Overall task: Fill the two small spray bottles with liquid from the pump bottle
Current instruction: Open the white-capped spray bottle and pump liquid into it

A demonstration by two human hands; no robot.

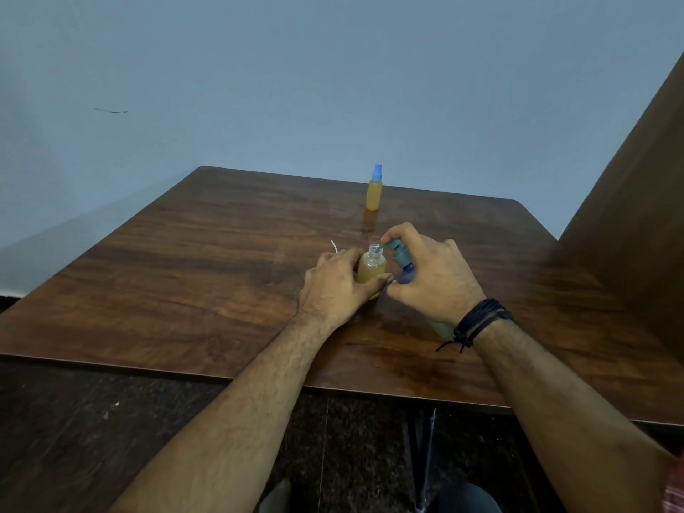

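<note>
Both hands' curled fingers around open bottle (372, 270) and pump bottle (403, 262), mid-table (185, 275).

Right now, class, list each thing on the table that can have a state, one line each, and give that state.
Open spray bottle: uncapped, upright, partly filled with amber liquid, held by left hand.
Pump bottle: nozzle over the open neck, gripped by right hand.
Far spray bottle: capped, upright, filled with amber liquid, standing alone.
White tube: lying behind the left hand.
</note>
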